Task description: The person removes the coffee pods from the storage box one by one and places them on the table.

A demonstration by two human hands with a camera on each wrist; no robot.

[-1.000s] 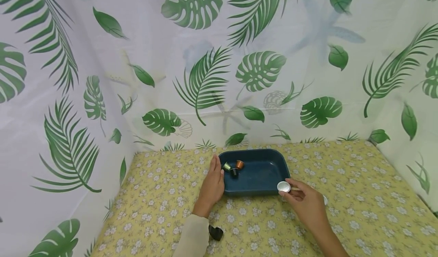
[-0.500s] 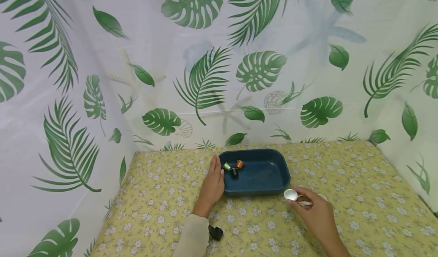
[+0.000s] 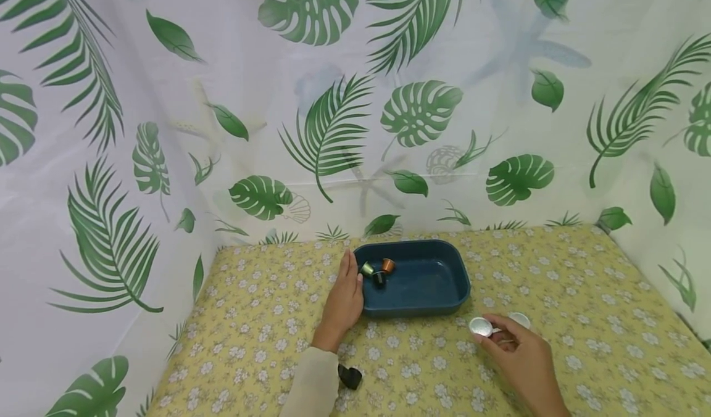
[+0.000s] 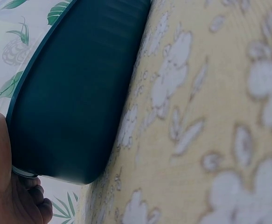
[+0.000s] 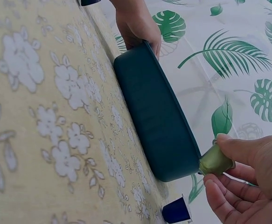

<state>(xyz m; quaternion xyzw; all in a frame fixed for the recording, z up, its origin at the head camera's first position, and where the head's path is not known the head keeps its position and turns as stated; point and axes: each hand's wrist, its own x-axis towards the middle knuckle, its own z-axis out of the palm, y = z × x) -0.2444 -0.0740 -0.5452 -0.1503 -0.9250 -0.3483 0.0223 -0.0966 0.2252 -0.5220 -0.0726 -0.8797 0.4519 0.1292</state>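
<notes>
A dark blue tray (image 3: pixel 439 281) sits on the yellow flowered cloth with a green capsule (image 3: pixel 367 269), an orange capsule (image 3: pixel 387 265) and a dark capsule (image 3: pixel 379 277) at its left end. My left hand (image 3: pixel 345 287) rests flat against the tray's left end, fingers straight; its palm (image 4: pixel 5 186) touches the tray wall (image 4: pixel 70 93). My right hand (image 3: pixel 489 334) is in front of the tray's near right corner and pinches an olive-green capsule (image 5: pixel 215 161), whose silver foil top (image 3: pixel 480 327) faces up. A blue capsule (image 5: pixel 177 210) lies on the cloth just beside that hand.
The cloth-covered table (image 3: pixel 583 318) is closed in by leaf-print curtains at the back and both sides. A small black object (image 3: pixel 350 377) lies by my left sleeve. The tray's right half holds nothing.
My right hand has drawn back with the capsule from the tray's near right corner, toward me and to the right, down near the cloth. The left hand and the tray have stayed put.
</notes>
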